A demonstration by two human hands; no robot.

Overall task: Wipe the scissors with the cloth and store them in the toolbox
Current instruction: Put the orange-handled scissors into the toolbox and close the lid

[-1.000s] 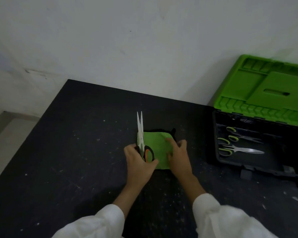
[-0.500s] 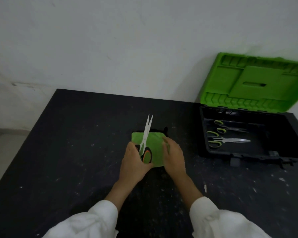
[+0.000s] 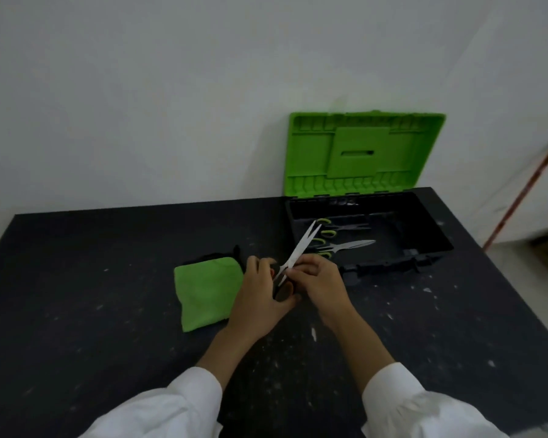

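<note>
Black table (image 3: 108, 311); left hand (image 3: 260, 298) and right hand (image 3: 321, 282) grip scissors (image 3: 301, 245).

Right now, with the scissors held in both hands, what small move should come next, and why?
Probably close the blades and carry the scissors toward the open toolbox. The left hand grips the handles, the right hand pinches the blades near the pivot, the tips stand slightly apart and point at the box, and the cloth lies on the table, held by neither hand.
</note>
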